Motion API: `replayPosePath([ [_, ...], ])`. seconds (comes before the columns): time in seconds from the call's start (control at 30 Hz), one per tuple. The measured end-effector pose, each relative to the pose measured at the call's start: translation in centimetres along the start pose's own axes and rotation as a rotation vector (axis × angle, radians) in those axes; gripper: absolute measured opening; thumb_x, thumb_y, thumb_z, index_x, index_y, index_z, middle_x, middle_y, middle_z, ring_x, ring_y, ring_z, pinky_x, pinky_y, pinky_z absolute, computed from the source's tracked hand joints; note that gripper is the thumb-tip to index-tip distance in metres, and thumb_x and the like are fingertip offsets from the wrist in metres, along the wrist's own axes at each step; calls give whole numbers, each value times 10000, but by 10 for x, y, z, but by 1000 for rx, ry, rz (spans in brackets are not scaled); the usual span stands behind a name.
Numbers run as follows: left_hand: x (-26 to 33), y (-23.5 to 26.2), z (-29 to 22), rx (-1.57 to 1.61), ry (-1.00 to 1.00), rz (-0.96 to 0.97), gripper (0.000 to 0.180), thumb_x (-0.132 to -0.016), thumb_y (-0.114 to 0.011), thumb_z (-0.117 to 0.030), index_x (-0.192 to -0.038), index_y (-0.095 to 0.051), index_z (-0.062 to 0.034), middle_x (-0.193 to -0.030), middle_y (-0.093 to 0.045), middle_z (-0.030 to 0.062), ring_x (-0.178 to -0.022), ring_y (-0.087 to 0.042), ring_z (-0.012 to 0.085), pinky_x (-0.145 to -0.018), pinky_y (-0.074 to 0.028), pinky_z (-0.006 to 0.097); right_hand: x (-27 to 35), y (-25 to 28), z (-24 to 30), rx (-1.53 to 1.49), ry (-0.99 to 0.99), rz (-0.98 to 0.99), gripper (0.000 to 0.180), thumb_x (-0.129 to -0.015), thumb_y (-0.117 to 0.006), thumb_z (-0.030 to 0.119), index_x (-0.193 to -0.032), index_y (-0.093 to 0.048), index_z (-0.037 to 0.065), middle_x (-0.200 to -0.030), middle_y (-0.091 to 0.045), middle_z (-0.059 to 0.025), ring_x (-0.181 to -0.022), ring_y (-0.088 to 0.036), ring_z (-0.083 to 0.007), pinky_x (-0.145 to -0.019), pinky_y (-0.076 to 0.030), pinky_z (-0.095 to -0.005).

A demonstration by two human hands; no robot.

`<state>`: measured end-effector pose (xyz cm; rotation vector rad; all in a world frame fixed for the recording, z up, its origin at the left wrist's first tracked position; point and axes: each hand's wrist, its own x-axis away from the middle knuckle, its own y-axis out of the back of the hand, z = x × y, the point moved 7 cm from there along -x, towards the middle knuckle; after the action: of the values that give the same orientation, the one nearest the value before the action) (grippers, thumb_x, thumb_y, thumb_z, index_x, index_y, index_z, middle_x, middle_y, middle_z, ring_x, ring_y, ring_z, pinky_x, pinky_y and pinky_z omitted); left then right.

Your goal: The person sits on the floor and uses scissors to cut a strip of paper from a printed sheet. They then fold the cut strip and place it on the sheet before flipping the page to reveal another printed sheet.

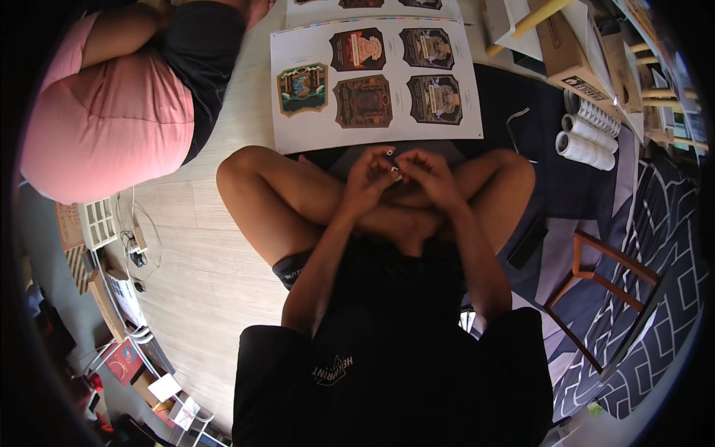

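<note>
— While they sit cross-legged on the pale wooden floor (216,253), what are those two hands busy with?

— Both are raised together over the crossed shins. The left hand (366,181) and the right hand (428,177) meet fingertip to fingertip, and between them sits a tiny dark object with pale spots (392,165), too small for me to name. Each hand pinches it with thumb and forefinger; the other fingers curl loosely in.

— So neither hand is spread flat?

— No, both are bunched around that little piece, touching each other at the tips.

— And what lies in front of them?

— Just beyond the knees, a large white printed sheet with five ornate shield-shaped labels in dark red, brown and teal (376,86) lies flat on the floor. A second sheet of the same kind (372,6) lies past it, mostly cut off by the top edge.

— Anyone else nearby?

— Yes, to the left another person in a pink top and black shorts (112,112) is curled away on the floor, well apart from the hands.

— And to the right?

— Three white paper rolls (588,130) lie side by side near a brown cardboard box (570,56), on a dark navy patterned rug (663,246). Nearer, a wooden stool frame (596,279) stands on that rug, beside the person's right knee.
</note>
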<state>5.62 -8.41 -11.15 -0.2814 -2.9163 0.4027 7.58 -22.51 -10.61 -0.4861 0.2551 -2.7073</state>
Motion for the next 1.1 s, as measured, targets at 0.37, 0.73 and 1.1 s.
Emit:
replayPosePath([
  [0.37,49,-3,-45,182,9,31,634,-836,-646,15,-1425,-419,-48,-959,-583,36,-915,-557,106,-804,-451,240,21,-46,35,70,12,-149,131,-903,-694,121,-971,-675,11,-840,-667,-2,-771,-586,-44,-676,-474,-206],
  [0.73,76,11,-77,-206,-213,-90,647,-805,-702,-18,-1404,-458,-37,-898,-590,14,-849,-560,93,-800,-458,250,28,-79,42,80,239,-157,81,-935,-641,102,-937,-609,27,-863,-612,19,-784,-543,-30,-693,-449,-200],
  [1.1,111,135,-146,-439,-287,-653,530,-846,-679,-15,-1348,-506,-15,-951,-573,15,-880,-559,101,-815,-461,243,-73,-149,32,691,512,27,95,-915,-618,123,-967,-579,54,-1113,-519,-121,-1079,-500,-271,-973,-367,-404],
])
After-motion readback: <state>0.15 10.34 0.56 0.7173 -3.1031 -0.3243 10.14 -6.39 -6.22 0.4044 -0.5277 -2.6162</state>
